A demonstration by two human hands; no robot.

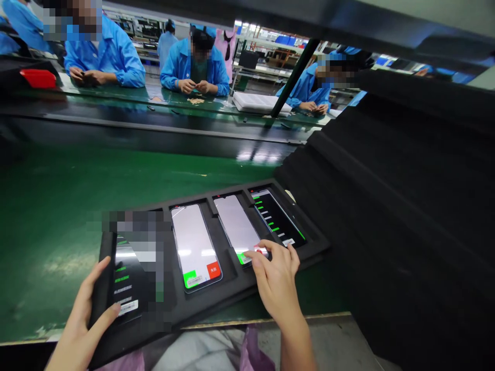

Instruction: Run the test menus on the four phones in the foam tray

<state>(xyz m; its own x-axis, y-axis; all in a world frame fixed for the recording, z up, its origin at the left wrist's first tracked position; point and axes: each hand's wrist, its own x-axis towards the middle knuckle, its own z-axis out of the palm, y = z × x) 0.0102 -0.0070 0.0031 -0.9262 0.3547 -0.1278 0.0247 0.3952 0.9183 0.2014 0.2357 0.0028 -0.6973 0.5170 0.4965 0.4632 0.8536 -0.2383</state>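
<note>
A black foam tray (232,288) lies tilted at the front edge of the table, with several smartphones in its slots. My left hand (87,314) grips the tray's left end, its thumb at the lower label of the leftmost phone (133,288), which is partly pixelated. Beside it, a phone (193,237) shows a white screen with a green and a red block at the bottom. My right hand (276,275) is over the lower end of another white-screened phone (235,221), a fingertip at its green corner. The far-right phone (280,219) displays green and grey bars on black.
Black sheeting (406,216) hangs along the right side. The green table (58,206) extends left and behind the tray. Across a dark conveyor strip (154,129), co-workers in blue jackets sit at a bench with a white tray (261,102) and a red bin (37,79).
</note>
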